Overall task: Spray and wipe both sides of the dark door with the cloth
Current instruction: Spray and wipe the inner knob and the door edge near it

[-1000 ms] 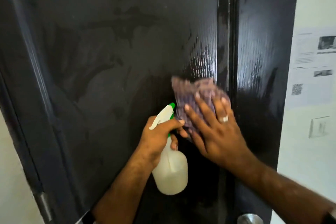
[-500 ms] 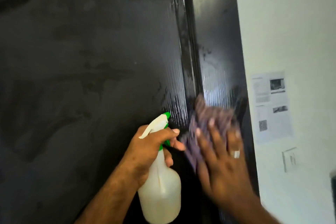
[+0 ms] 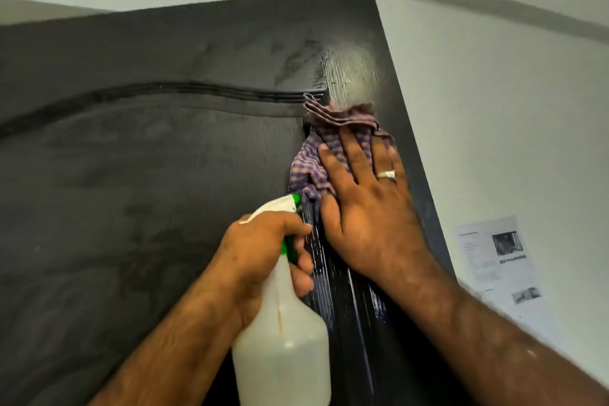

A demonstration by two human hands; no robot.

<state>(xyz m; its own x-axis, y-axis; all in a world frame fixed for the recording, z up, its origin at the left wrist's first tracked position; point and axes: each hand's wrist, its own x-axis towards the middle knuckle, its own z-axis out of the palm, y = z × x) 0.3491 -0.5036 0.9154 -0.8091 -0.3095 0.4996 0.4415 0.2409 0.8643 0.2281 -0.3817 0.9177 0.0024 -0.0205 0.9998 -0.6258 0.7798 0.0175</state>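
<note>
The dark door (image 3: 148,175) fills most of the view, with its top right corner showing against the wall. My right hand (image 3: 365,208) presses a purple checked cloth (image 3: 329,138) flat against the door's right stile, just below the top corner of the recessed panel. My left hand (image 3: 263,250) grips the neck of a white spray bottle (image 3: 283,339) with a white and green trigger head, held close to the door just left of and below the cloth. The stile below the cloth shines wet, and dull smears cover the panel.
A pale wall (image 3: 510,109) lies right of the door's edge, with a printed paper notice (image 3: 501,260) stuck on it. The ceiling line runs across the top of the view.
My right hand has slid the cloth up the right stile toward the door's top corner. The left hand and bottle followed upward, and my view tilted up.
</note>
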